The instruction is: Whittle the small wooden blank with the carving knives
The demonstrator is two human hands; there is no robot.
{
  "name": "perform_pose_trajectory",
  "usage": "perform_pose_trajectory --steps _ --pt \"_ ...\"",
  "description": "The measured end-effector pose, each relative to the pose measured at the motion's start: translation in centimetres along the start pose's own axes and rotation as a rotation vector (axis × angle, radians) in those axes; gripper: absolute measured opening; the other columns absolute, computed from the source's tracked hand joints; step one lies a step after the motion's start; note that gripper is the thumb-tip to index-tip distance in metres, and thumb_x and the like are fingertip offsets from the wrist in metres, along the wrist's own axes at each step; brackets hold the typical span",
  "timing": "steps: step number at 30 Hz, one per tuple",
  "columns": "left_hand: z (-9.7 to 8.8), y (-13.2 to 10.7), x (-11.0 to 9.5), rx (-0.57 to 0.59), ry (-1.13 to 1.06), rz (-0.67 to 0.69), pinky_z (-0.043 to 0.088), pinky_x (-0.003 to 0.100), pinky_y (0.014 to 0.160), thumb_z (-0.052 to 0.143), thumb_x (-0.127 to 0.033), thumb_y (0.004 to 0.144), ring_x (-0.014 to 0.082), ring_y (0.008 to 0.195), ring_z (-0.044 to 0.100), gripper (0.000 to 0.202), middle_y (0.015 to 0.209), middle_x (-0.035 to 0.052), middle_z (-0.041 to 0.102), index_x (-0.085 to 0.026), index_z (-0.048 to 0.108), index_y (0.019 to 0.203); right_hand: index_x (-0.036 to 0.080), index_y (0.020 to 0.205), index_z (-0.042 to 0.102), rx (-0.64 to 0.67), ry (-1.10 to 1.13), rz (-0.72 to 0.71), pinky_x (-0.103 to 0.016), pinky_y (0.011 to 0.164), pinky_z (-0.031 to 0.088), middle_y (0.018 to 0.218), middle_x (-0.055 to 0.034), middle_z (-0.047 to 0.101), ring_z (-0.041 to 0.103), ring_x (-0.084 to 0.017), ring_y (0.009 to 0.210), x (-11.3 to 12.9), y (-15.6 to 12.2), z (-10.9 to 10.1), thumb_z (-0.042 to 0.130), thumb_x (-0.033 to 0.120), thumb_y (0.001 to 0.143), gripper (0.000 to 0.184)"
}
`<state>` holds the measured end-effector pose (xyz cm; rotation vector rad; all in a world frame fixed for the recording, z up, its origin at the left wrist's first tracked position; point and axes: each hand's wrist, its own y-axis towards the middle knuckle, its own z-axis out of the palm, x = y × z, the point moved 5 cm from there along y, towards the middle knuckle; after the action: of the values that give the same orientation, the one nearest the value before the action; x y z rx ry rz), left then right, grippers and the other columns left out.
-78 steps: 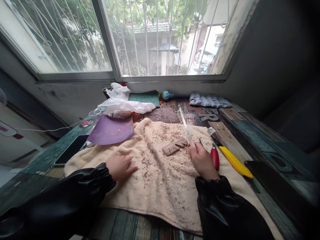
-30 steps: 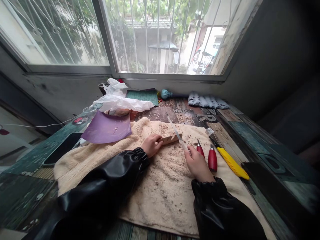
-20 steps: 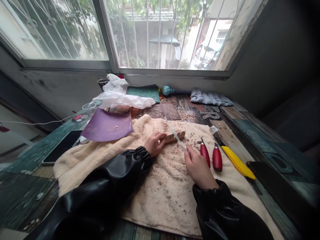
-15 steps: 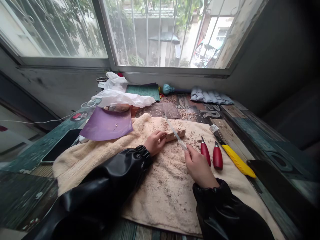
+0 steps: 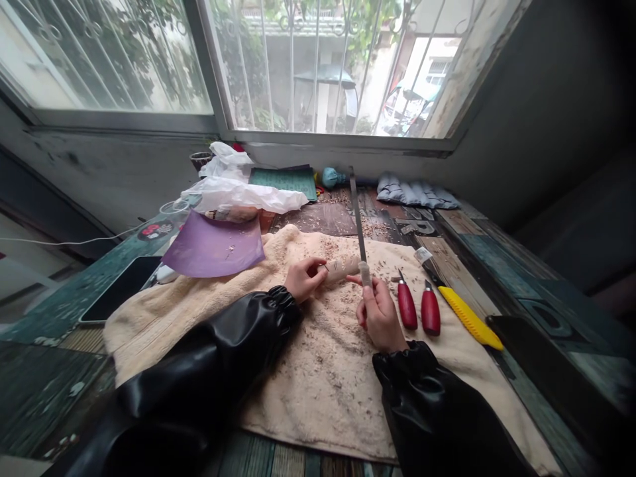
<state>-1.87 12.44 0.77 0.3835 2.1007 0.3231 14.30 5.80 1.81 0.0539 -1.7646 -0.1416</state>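
My left hand [image 5: 304, 279] grips the left end of a small light-brown piece of wood [image 5: 342, 267], thumb and fingers closed on it. Dark marks show on the wood's face. In my right hand [image 5: 380, 317] is a long flat file [image 5: 358, 222], its pale wrapped handle in my fingers and its dark narrow blade pointing away and up. A finger of that hand reaches left to the wood's right end; whether it touches cannot be made out. Beneath both hands lies a beige towel [image 5: 318, 397] strewn with wood shavings.
Two red-handled carving knives [image 5: 407, 305] [image 5: 430, 311] and a yellow-handled saw [image 5: 470, 317] lie at right. Purple sandpaper [image 5: 213, 245] and a dark tray [image 5: 119, 288] are at left. White plastic [image 5: 248, 193], a green mat [image 5: 285, 180] and a grey-blue padded bundle [image 5: 415, 191] line the window side.
The file has swung from slanting left across the wood to nearly upright, its dark face now showing. My right hand has turned and shifted slightly left. My left hand stays at the wood.
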Motion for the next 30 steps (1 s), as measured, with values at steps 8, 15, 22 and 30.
perform_pose_trajectory --steps 8,15,22,30 --pt "-0.2 -0.3 -1.6 -0.004 -0.015 0.059 0.042 0.018 0.051 0.054 -0.025 0.071 0.0072 0.052 0.048 0.022 0.063 -0.0001 0.058 -0.014 0.060 0.089 0.019 0.114 0.038 0.261 0.125 0.120 -0.016 0.030 0.026 0.039 0.0095 0.039 0.031 -0.007 0.029 -1.2 0.6 1.8 0.030 0.043 0.083 0.040" --pt "-0.2 -0.3 -1.6 0.006 0.010 0.065 0.042 0.019 0.053 0.053 -0.026 0.071 0.0077 0.053 0.048 0.023 0.061 -0.0003 0.056 -0.013 0.060 0.089 0.022 0.106 0.036 0.073 0.307 0.104 -0.016 0.031 0.032 0.054 0.0063 0.053 0.040 -0.007 0.035 -1.7 1.7 0.6 0.035 0.045 0.081 0.034" --pt "-0.1 -0.4 -1.7 0.025 0.010 0.070 0.041 0.018 0.051 0.053 -0.026 0.072 0.0070 0.051 0.047 0.022 0.059 -0.0017 0.055 -0.014 0.059 0.088 0.020 0.110 0.036 0.056 0.272 0.113 -0.016 0.034 0.034 0.041 0.0096 0.043 0.039 -0.007 0.033 -1.8 1.8 0.8 0.033 0.044 0.081 0.038" --pt "-0.3 -0.4 -1.7 -0.023 0.055 0.099 0.042 0.019 0.052 0.053 -0.025 0.072 0.0074 0.051 0.049 0.020 0.061 -0.0012 0.056 -0.016 0.059 0.088 0.017 0.109 0.042 -0.006 -0.033 0.120 -0.019 0.037 0.032 0.046 0.0069 0.044 0.038 -0.009 0.036 -1.8 1.7 0.0 0.029 0.046 0.081 0.042"
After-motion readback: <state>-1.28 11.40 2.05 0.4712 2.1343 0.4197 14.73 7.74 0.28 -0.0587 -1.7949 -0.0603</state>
